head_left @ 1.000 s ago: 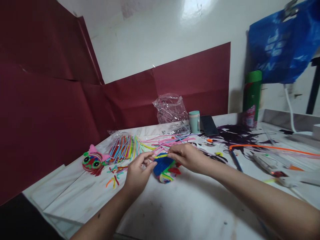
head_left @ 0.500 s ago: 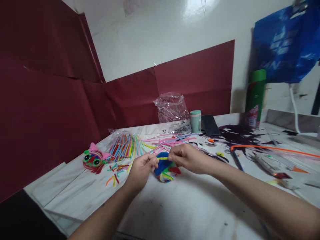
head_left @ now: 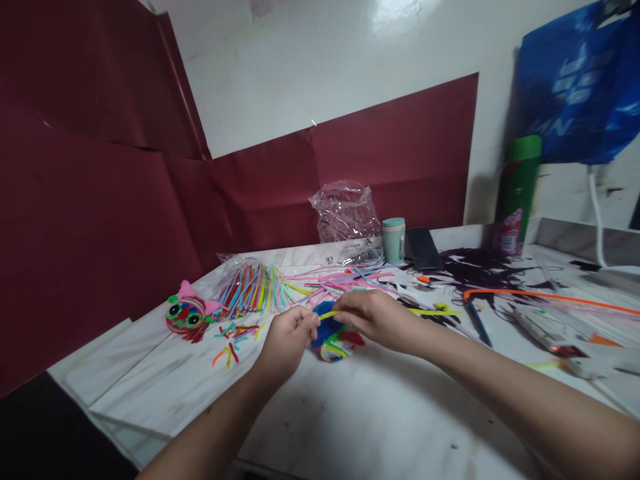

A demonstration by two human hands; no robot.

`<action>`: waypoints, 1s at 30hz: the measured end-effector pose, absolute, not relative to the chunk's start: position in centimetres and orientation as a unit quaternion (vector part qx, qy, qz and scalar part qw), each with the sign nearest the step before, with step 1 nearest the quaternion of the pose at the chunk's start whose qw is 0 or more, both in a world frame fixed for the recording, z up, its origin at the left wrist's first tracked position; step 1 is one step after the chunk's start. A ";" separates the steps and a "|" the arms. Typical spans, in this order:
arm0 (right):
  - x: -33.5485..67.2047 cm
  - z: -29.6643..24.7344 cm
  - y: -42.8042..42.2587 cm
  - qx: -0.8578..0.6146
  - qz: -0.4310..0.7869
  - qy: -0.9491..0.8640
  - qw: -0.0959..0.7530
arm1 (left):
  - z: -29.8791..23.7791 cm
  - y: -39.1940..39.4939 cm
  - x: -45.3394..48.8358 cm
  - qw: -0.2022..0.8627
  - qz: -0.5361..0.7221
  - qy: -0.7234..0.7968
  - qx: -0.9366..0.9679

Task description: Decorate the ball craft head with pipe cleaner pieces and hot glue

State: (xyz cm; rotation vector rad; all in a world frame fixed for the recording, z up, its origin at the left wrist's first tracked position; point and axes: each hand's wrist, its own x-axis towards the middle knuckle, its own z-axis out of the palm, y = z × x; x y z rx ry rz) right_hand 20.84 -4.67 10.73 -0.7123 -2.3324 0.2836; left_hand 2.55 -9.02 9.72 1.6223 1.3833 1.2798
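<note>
A yellow pipe cleaner spans the short gap between my two hands. My left hand pinches one end between thumb and fingertips. The fingers of my right hand are closed on it a little further right, and a yellow length shows beyond my right forearm. Just below and behind the fingers sits a rounded craft piece, blue on top with coiled yellow, green and white strips and a red part at its right. The hands partly cover it, so I cannot tell whether they touch it.
At left lies a colourful big-eyed figure beside cut pipe cleaner bits. Behind are bundled pipe cleaners, a clear plastic bag, a mint cup and a phone. A glue gun lies at right.
The yellow strip between my hands now slants up to the right, and a longer yellow length shows past my right forearm. Both hands stay close together; the view has shifted slightly.
</note>
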 end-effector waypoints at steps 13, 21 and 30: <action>25.1 7.9 3.1 -0.325 0.365 -0.809 0.325 | 5.5 -5.9 1.7 0.032 0.276 0.503 0.818; 22.9 9.1 0.4 -0.318 0.256 -0.858 0.310 | 6.0 -4.1 -0.4 0.158 0.341 0.455 0.807; 22.6 10.7 -2.2 -0.348 0.041 -0.895 0.277 | 6.3 -4.5 -1.2 0.168 0.315 0.433 0.828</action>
